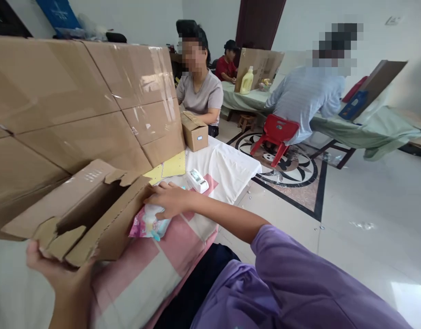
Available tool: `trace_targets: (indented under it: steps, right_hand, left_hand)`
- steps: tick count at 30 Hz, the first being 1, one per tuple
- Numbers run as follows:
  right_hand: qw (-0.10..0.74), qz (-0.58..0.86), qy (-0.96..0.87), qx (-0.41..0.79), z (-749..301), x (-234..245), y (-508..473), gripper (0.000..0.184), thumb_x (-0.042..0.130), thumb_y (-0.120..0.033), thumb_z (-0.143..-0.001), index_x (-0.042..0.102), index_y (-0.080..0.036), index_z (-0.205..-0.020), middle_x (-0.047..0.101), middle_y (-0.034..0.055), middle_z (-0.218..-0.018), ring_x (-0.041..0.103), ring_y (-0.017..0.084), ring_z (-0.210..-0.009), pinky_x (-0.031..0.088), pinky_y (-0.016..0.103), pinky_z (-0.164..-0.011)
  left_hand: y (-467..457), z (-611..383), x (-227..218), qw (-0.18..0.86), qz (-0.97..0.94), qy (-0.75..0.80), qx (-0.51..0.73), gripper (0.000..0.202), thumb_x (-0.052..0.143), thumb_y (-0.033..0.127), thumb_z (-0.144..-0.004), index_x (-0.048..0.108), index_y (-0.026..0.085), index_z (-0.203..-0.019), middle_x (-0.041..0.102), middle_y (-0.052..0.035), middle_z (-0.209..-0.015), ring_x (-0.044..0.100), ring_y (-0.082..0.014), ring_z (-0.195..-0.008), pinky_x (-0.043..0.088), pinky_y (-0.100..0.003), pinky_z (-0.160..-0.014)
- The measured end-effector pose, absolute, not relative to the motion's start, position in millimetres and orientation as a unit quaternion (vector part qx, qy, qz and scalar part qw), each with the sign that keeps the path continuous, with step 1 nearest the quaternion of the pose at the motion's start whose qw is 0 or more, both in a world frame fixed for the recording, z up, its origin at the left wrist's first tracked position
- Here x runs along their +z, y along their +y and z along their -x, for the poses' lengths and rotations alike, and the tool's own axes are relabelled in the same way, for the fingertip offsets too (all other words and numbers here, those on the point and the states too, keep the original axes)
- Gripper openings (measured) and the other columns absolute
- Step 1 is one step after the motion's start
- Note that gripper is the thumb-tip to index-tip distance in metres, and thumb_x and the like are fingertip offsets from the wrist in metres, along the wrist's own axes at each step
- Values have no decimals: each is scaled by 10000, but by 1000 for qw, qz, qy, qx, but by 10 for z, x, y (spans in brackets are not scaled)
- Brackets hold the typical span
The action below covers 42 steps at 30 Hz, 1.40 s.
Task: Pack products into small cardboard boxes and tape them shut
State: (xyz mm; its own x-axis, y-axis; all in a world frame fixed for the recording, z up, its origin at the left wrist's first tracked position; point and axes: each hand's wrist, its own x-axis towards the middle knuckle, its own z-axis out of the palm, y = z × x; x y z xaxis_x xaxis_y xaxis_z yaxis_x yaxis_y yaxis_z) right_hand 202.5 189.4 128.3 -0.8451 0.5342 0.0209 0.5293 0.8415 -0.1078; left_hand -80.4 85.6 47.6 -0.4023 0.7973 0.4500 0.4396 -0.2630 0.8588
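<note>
My left hand grips the near end flap of a small open cardboard box and holds it tilted above the table. My right hand rests on a pink and white soft packet that lies on the pink and white cloth beside the box. Its fingers are curled over the top of the packet. A small white device sits just beyond my right hand.
A wall of taped cardboard sheets stands at the left. Yellow paper and another small box lie further along the table, where a person sits. Other people work at green-covered tables behind, near a red chair.
</note>
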Motion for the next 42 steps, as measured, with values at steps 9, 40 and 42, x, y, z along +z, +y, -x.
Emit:
trace_targets:
  steps: [9, 40, 42]
  right_hand:
    - [-122, 191, -971, -81, -1779, 1519, 1948, 525, 575, -428, -968, 577, -46, -1328, 643, 271, -1242, 629, 395, -1095, 532, 469, -835]
    - [22, 525, -847, 76, -1621, 1359, 1565, 640, 547, -597, -878, 569, -142, -1327, 525, 214, -1307, 493, 431, -1204, 476, 570, -929]
    - [39, 519, -850, 85, -1643, 1350, 1563, 651, 619, -594, -822, 570, -162, -1306, 496, 195, -1312, 477, 415, -1200, 491, 539, -910]
  left_hand:
    - [910, 947, 258, 138, -538, 528, 642, 1222, 901, 414, -442, 252, 643, -1452, 340, 183, -1622, 362, -358, -1498, 336, -661, -1207]
    - [859, 1075, 213, 148, -564, 528, 617, 1196, 858, 408, -634, 124, 342, -1577, 298, -170, -1631, 387, -359, -1463, 433, -537, -1111]
    - [856, 1076, 215, 146, -566, 529, 615, 1190, 855, 392, -641, 124, 345, -1578, 291, -165, -1636, 376, -357, -1470, 424, -535, -1120]
